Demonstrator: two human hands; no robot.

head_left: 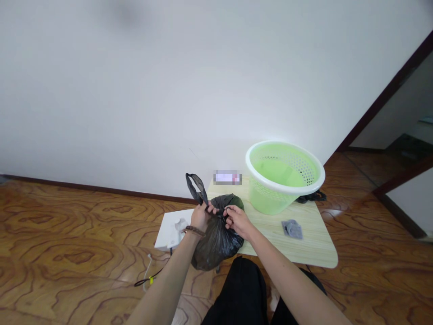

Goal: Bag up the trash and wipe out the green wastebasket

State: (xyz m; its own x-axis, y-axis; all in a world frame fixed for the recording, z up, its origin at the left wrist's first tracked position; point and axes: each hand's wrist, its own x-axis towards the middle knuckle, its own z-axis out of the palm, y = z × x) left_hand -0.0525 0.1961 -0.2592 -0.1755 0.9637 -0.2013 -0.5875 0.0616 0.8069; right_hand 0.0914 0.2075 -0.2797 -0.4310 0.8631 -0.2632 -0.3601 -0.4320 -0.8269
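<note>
A full black plastic bag rests at the left end of the small table, its neck gathered near the top. My left hand is closed on the bag's neck, and one loop handle sticks up above it. Around the wrist is a brown bracelet. My right hand pinches the gathered plastic on the other side, fingertips close to the left ones. What lies inside the bag is hidden.
A green basket with a white rim stands on the wooden table. Dark plastic lies behind it, and a small grey packet in front. A phone-like object is by the wall. To the left are a white box and a cable.
</note>
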